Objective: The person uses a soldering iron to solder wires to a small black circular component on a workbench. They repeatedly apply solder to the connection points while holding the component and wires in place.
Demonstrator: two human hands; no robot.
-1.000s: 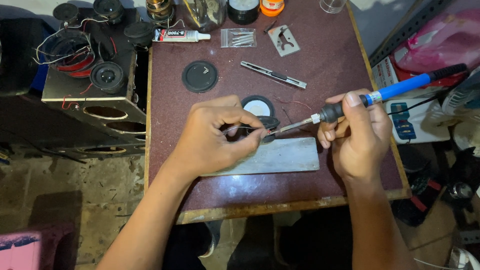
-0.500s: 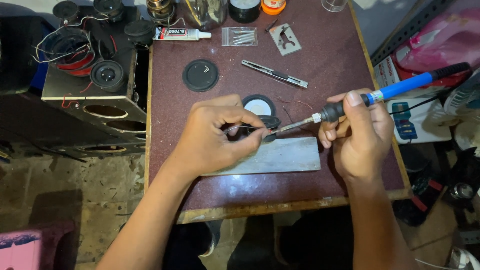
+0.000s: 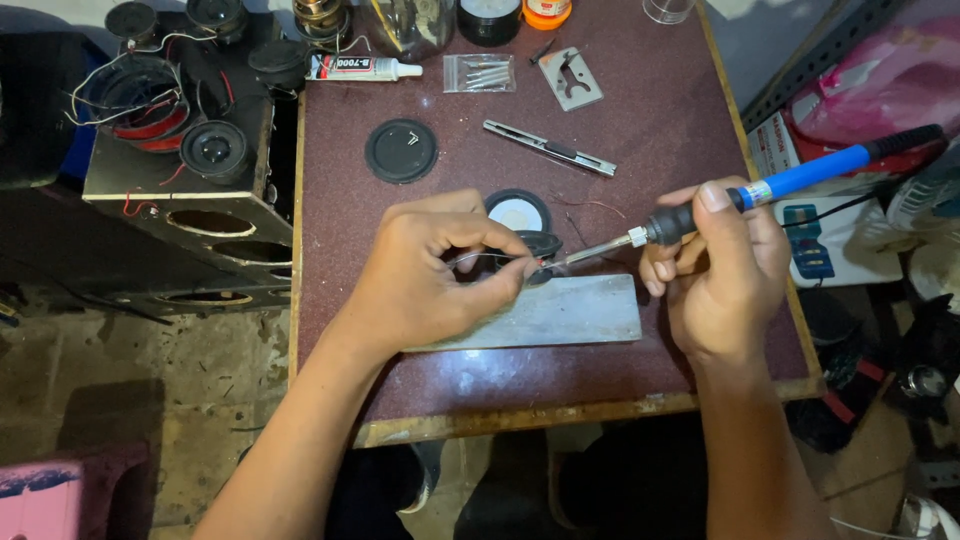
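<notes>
Speakers (image 3: 212, 150) sit loose on the black cabinet (image 3: 190, 215) off the table's left edge, with red and black wire coiled beside them. On the maroon table (image 3: 330, 330) itself, a dark round cap (image 3: 401, 151) lies toward the far side, and past it a white glue tube (image 3: 362, 68) and a small clear bag (image 3: 479, 73).

My left hand (image 3: 425, 275) is curled narrow, thumb and fingertips pinched on a thin wire that I feed toward the small black speaker (image 3: 541, 244), which sits just above a grey metal plate (image 3: 545, 312). I cannot tell exactly where the wire ends under my fingers. A white-faced round part (image 3: 518, 212) lies right behind the speaker, and a slim utility knife (image 3: 550, 148) lies farther back.

My right hand (image 3: 720, 270) is closed around the soldering iron (image 3: 720, 205), gripping where the black collar meets the blue handle, index finger on top. The tip comes in from the right and meets the speaker's edge beside my left fingertips.

To do this well, I judge I should keep both wrists braced on the table, hold the tip flat on the joint, feed the wire to the joint itself, and keep my fingertips back from the hot metal.
</notes>
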